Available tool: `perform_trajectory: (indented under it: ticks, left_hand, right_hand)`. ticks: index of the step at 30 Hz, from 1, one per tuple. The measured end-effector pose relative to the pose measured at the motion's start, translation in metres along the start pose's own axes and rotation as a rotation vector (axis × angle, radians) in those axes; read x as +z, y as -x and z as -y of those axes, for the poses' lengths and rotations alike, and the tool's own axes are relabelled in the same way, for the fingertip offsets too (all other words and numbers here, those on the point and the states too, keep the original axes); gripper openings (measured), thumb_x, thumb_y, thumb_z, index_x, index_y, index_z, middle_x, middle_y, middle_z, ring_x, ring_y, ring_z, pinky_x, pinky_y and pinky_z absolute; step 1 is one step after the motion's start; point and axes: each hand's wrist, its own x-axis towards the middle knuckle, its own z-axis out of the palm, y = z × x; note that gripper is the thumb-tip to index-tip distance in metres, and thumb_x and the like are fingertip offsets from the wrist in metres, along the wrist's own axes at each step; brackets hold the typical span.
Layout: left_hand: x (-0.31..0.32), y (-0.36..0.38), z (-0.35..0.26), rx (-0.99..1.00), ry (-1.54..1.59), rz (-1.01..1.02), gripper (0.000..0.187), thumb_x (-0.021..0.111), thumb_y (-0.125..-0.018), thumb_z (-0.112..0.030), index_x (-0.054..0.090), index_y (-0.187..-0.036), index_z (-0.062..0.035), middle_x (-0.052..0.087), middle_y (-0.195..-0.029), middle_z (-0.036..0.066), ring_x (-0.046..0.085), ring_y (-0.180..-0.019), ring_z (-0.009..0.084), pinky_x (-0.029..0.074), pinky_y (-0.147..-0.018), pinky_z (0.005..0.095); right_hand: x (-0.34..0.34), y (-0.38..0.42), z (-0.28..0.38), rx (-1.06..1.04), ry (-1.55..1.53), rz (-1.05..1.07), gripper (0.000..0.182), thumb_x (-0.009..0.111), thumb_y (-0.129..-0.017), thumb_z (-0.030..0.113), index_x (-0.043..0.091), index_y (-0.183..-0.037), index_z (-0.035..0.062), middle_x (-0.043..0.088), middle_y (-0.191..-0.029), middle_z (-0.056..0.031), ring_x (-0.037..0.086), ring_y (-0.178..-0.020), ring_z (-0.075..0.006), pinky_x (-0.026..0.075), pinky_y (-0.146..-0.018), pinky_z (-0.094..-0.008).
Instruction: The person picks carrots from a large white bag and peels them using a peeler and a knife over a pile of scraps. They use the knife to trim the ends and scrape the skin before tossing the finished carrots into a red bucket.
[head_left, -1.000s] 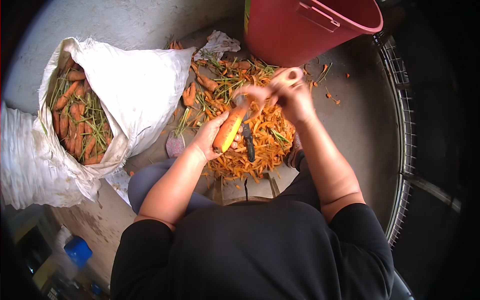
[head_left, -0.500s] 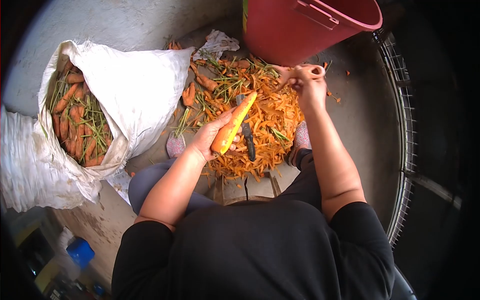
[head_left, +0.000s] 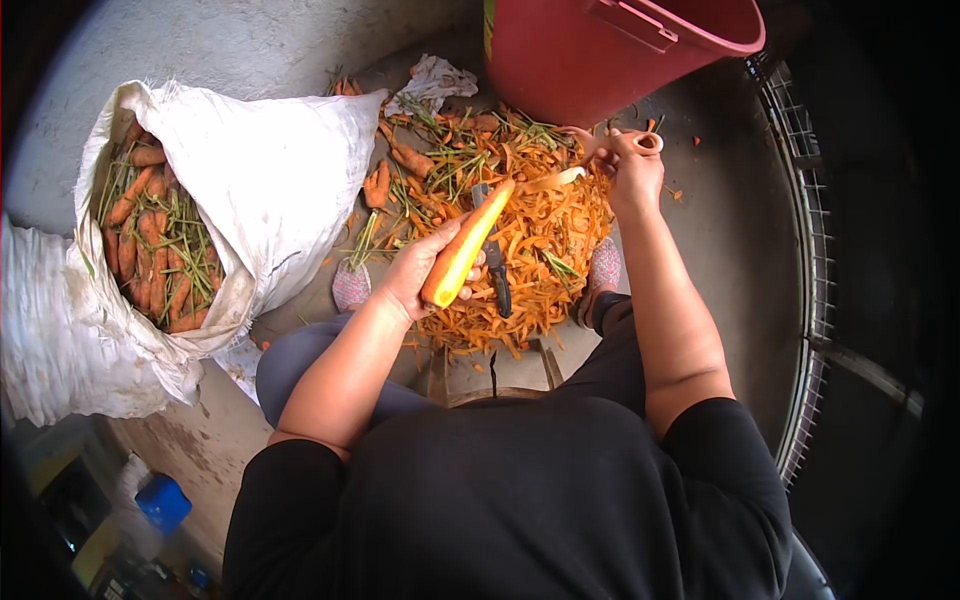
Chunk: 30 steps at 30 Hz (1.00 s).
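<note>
My left hand (head_left: 415,272) is wrapped round a carrot (head_left: 468,245), its thin end pointing up and away from me. A bright, freshly peeled band runs along the carrot's length, beside darker skin. To the right and farther out, my right hand (head_left: 635,178) is closed round a pinkish peeler (head_left: 648,142) with a ring-shaped handle end; its blade is too blurred to make out. A pale strip of peel (head_left: 556,180) shows between the peeler and the carrot's tip. Beneath the carrot, a black-handled knife (head_left: 499,285) lies on a heap of carrot peelings (head_left: 545,235).
At left, a white woven sack (head_left: 275,165) lies open with several unpeeled carrots (head_left: 150,240) and green stems inside. A large red bucket (head_left: 570,70) stands beyond the heap. Wire mesh (head_left: 815,230) borders the right side. Loose carrots (head_left: 410,158) lie by the sack.
My right hand has moved slightly right, away from the carrot, with the peeler. The carrot has turned a little in my left hand, and a strip of peel now shows near its tip.
</note>
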Motion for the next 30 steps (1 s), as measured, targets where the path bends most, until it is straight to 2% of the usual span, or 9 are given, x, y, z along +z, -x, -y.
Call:
perform_trajectory:
  ticks: [5,6,9,12,17,21,25,28,30]
  left_hand:
    - [-0.006,-0.004,0.002,0.018,0.051,-0.088,0.034,0.040,-0.090,-0.030,0.042,-0.115,-0.0072,0.051,-0.086,0.011,0.051,-0.069,0.0178,0.046,-0.049,0.0257]
    - [-0.014,-0.007,0.006,0.167,-0.155,-0.051,0.035,0.039,-0.090,-0.030,0.044,-0.111,-0.0015,0.053,-0.083,0.012,0.053,-0.069,0.0183,0.047,-0.047,0.0240]
    - [-0.002,-0.011,0.004,0.032,0.065,0.091,0.036,0.039,-0.090,-0.030,0.045,-0.109,0.0003,0.054,-0.080,0.013,0.054,-0.070,0.0182,0.047,-0.046,0.0229]
    - [-0.004,-0.006,0.006,0.003,0.007,-0.037,0.036,0.042,-0.090,-0.031,0.043,-0.115,-0.0062,0.051,-0.084,0.010,0.051,-0.071,0.0166,0.046,-0.051,0.0243]
    - [0.013,0.004,0.002,0.087,-0.155,-0.080,0.040,0.045,-0.089,-0.033,0.038,-0.124,-0.0159,0.049,-0.087,0.007,0.049,-0.073,0.0165,0.045,-0.055,0.0261]
    - [-0.011,-0.005,0.000,-0.015,0.086,-0.025,0.036,0.040,-0.091,-0.032,0.039,-0.121,-0.0127,0.049,-0.089,0.008,0.049,-0.070,0.0171,0.044,-0.055,0.0266]
    - [-0.011,-0.007,0.003,0.083,-0.148,-0.063,0.038,0.036,-0.091,-0.033,0.043,-0.113,-0.0030,0.055,-0.085,0.012,0.057,-0.069,0.0202,0.051,-0.052,0.0303]
    - [-0.008,-0.005,0.006,0.039,-0.028,-0.064,0.038,0.035,-0.092,-0.032,0.044,-0.114,-0.0035,0.056,-0.085,0.012,0.059,-0.070,0.0205,0.052,-0.052,0.0309]
    - [-0.006,-0.005,0.007,0.037,-0.087,-0.159,0.033,0.038,-0.091,-0.032,0.044,-0.118,-0.0128,0.054,-0.088,0.011,0.055,-0.075,0.0177,0.047,-0.052,0.0271]
  right_hand:
    - [0.052,0.087,0.019,0.229,-0.154,0.742,0.015,0.061,-0.076,0.005,0.053,-0.087,0.0017,0.059,-0.069,-0.0089,0.055,-0.048,-0.0143,0.047,-0.043,-0.0240]
    - [0.055,0.099,0.012,0.334,-0.143,0.824,0.015,0.062,-0.076,0.004,0.053,-0.088,0.0028,0.059,-0.067,-0.0079,0.056,-0.047,-0.0145,0.047,-0.042,-0.0231]
    - [0.059,0.115,-0.002,0.450,-0.098,0.942,0.016,0.064,-0.075,0.004,0.054,-0.088,0.0034,0.060,-0.067,-0.0073,0.057,-0.047,-0.0146,0.048,-0.042,-0.0233]
    - [0.048,0.085,-0.010,0.443,-0.132,0.759,0.012,0.062,-0.077,0.004,0.054,-0.085,0.0009,0.060,-0.066,-0.0086,0.058,-0.049,-0.0152,0.048,-0.044,-0.0239]
    - [-0.003,-0.007,-0.016,0.111,-0.042,-0.028,0.015,0.059,-0.077,0.002,0.047,-0.087,0.0032,0.057,-0.072,-0.0096,0.055,-0.052,-0.0124,0.048,-0.047,-0.0223]
    - [0.039,0.054,0.017,0.092,-0.124,0.458,0.010,0.059,-0.078,0.005,0.051,-0.085,0.0020,0.057,-0.069,-0.0073,0.054,-0.049,-0.0121,0.047,-0.045,-0.0220]
    - [0.057,0.113,0.006,0.398,-0.038,1.019,0.014,0.063,-0.076,0.004,0.054,-0.088,0.0021,0.060,-0.068,-0.0078,0.058,-0.049,-0.0136,0.047,-0.044,-0.0216]
    - [0.053,0.109,-0.007,0.552,-0.108,0.920,0.015,0.064,-0.076,0.004,0.055,-0.088,0.0027,0.061,-0.069,-0.0085,0.058,-0.048,-0.0143,0.048,-0.044,-0.0222]
    - [0.043,0.081,-0.018,0.412,-0.136,0.775,0.009,0.059,-0.078,0.005,0.054,-0.085,0.0027,0.060,-0.067,-0.0083,0.056,-0.048,-0.0154,0.047,-0.044,-0.0243]
